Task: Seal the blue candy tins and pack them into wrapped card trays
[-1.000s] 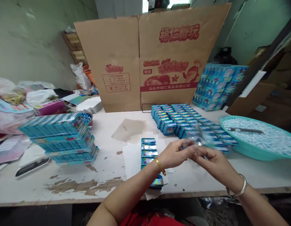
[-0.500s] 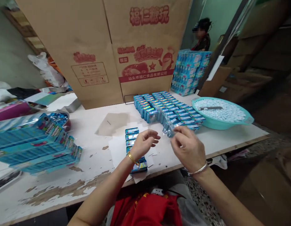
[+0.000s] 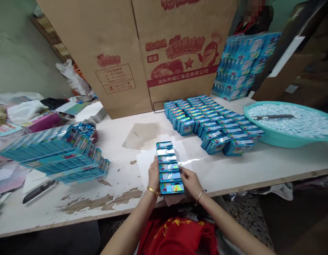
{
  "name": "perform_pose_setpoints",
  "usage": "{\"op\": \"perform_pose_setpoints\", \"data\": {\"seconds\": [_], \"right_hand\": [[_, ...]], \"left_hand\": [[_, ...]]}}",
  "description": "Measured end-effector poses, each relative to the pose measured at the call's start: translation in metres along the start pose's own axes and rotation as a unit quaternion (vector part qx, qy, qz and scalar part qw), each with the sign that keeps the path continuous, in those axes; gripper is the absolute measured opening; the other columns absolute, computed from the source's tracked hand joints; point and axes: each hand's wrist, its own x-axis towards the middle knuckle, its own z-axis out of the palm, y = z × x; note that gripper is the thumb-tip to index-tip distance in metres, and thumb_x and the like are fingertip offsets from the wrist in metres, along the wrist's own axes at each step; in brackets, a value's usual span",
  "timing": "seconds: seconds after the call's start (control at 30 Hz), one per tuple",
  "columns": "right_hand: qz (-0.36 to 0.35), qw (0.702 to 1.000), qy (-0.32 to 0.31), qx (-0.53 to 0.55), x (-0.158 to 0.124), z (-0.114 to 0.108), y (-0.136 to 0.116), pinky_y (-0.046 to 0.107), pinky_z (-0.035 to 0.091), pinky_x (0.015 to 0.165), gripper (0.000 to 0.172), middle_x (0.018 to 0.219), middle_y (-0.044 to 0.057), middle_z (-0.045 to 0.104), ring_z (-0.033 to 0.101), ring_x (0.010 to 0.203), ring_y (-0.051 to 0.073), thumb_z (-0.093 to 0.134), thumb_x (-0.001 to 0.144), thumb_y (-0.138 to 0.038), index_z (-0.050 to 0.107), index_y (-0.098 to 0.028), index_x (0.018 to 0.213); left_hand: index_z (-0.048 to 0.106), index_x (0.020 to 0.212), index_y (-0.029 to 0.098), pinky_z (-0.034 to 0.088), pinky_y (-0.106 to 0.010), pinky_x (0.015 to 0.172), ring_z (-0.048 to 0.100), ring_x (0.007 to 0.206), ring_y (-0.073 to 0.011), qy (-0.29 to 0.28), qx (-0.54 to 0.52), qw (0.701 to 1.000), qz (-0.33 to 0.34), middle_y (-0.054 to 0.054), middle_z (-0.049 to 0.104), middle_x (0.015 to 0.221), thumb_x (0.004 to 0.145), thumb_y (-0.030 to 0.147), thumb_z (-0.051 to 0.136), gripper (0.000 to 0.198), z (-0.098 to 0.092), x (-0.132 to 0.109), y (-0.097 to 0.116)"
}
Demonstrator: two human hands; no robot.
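Note:
A single row of small blue candy boxes (image 3: pixel 168 167) lies on white paper in front of me, their narrow shiny sides facing up. My left hand (image 3: pixel 154 173) presses along the row's left side, thumb forward. Against the right side, near the front end, my right hand (image 3: pixel 190 180) has its fingers curled. Together they hold the row between them; the fingertips are partly hidden. A glossy clear plastic film (image 3: pixel 192 161) lies just right of the row.
A large block of blue candy boxes (image 3: pixel 217 122) stands at the back right. Beyond it is a turquoise basin (image 3: pixel 283 138) of pale pieces with a dark flat tool (image 3: pixel 275 116). Stacked packs (image 3: pixel 65 152) and a metal bowl (image 3: pixel 93 134) are left; a tall carton (image 3: pixel 121 46) stands behind.
Both hands have come down to the two sides of the row. My right hand has let go of the clear plastic it held near the block of boxes. The view has shifted.

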Motion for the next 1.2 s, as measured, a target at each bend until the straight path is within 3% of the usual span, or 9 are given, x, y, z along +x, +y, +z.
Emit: {"op": "perform_pose_setpoints", "data": {"seconds": [0.13, 0.3, 0.43, 0.53, 0.6, 0.73, 0.87, 1.0, 1.2], "right_hand": [[0.071, 0.986, -0.013, 0.151, -0.007, 0.004, 0.008, 0.032, 0.05, 0.062, 0.032, 0.062, 0.001, 0.065, 0.06, 0.064, 0.021, 0.061, 0.071, -0.05, 0.064, -0.018, 0.066], [0.092, 0.976, -0.025, 0.196, -0.011, 0.0, 0.011, 0.034, 0.052, 0.063, 0.038, 0.072, 0.005, 0.071, 0.064, 0.066, 0.023, 0.067, 0.067, -0.054, 0.068, -0.017, 0.074], [0.02, 0.994, -0.037, 0.102, -0.023, 0.002, 0.006, 0.035, 0.053, 0.07, 0.032, 0.084, 0.008, 0.073, 0.066, 0.075, 0.023, 0.054, 0.082, -0.048, 0.067, -0.018, 0.085], [-0.103, 0.991, -0.036, -0.078, -0.021, -0.007, -0.015, 0.032, 0.051, 0.071, 0.025, 0.101, 0.01, 0.072, 0.066, 0.083, 0.021, 0.045, 0.089, -0.032, 0.061, -0.02, 0.073], [-0.202, 0.952, -0.024, -0.228, -0.009, -0.02, -0.04, 0.032, 0.049, 0.071, 0.027, 0.119, 0.01, 0.066, 0.064, 0.085, 0.02, 0.044, 0.088, -0.02, 0.054, -0.021, 0.062], [-0.316, 0.824, 0.036, -0.469, 0.028, -0.036, -0.094, 0.039, 0.044, 0.077, 0.019, 0.129, 0.013, 0.059, 0.057, 0.093, 0.026, 0.049, 0.083, -0.01, 0.059, -0.018, 0.068], [-0.342, 0.77, -0.081, -0.532, 0.042, -0.005, -0.093, 0.039, 0.041, 0.072, 0.021, 0.11, 0.014, 0.065, 0.054, 0.087, 0.025, 0.05, 0.084, -0.008, 0.064, -0.017, 0.071], [-0.264, 0.804, -0.204, -0.492, 0.021, 0.032, -0.041, 0.039, 0.044, 0.072, 0.018, 0.09, 0.013, 0.065, 0.052, 0.083, 0.025, 0.05, 0.082, -0.007, 0.066, -0.015, 0.078], [-0.256, 0.911, -0.14, -0.29, -0.006, 0.023, 0.014, 0.045, 0.047, 0.092, 0.032, 0.113, 0.014, 0.063, 0.05, 0.104, 0.026, 0.044, 0.085, -0.011, 0.058, -0.013, 0.114]], "left_hand": [[0.062, 0.111, 0.016, 0.05, -0.03, 0.085, 0.062, 0.102, -0.023, 0.045, -0.144, 0.988, -0.031, -0.011, 0.067, 0.112, 0.074, 0.064, 0.061, 0.061, 0.02, -0.005, 0.018], [0.027, 0.142, 0.015, 0.052, -0.033, 0.084, 0.064, 0.102, -0.0259, 0.035, -0.261, 0.954, -0.143, -0.017, 0.059, 0.123, 0.061, 0.043, 0.082, 0.101, 0.018, 0.003, 0.027], [0.029, 0.14, 0.019, 0.052, -0.035, 0.081, 0.066, 0.092, -0.0245, -0.018, -0.297, 0.945, -0.135, -0.012, 0.064, 0.109, 0.061, 0.033, 0.081, 0.095, 0.009, 0.002, 0.02], [0.036, 0.135, 0.02, 0.052, -0.036, 0.077, 0.067, 0.081, -0.0222, -0.061, -0.355, 0.926, -0.114, -0.007, 0.067, 0.098, 0.063, 0.033, 0.076, 0.084, -0.001, -0.004, 0.018], [0.048, 0.124, 0.016, 0.053, -0.036, 0.074, 0.066, 0.075, -0.0208, -0.097, -0.411, 0.898, -0.121, -0.006, 0.068, 0.092, 0.063, 0.038, 0.072, 0.069, -0.015, -0.01, 0.02], [0.06, 0.097, 0.015, 0.054, -0.035, 0.071, 0.066, 0.07, -0.0204, -0.12, -0.482, 0.851, -0.168, -0.005, 0.07, 0.08, 0.061, 0.046, 0.071, 0.049, -0.064, -0.029, 0.024], [0.061, 0.097, 0.019, 0.056, -0.037, 0.066, 0.066, 0.064, -0.021, -0.058, -0.478, 0.865, -0.142, -0.002, 0.069, 0.072, 0.065, 0.045, 0.068, 0.042, -0.124, -0.056, 0.016], [0.061, 0.097, 0.02, 0.056, -0.036, 0.06, 0.064, 0.053, -0.0188, 0.03, -0.419, 0.892, -0.164, -0.001, 0.07, 0.069, 0.066, 0.039, 0.066, 0.037, -0.16, -0.085, -0.003], [0.068, 0.091, 0.016, 0.057, -0.037, 0.067, 0.068, 0.067, -0.0245, -0.023, -0.356, 0.906, -0.227, -0.004, 0.07, 0.068, 0.065, 0.031, 0.068, 0.029, -0.147, -0.106, -0.014]]}}
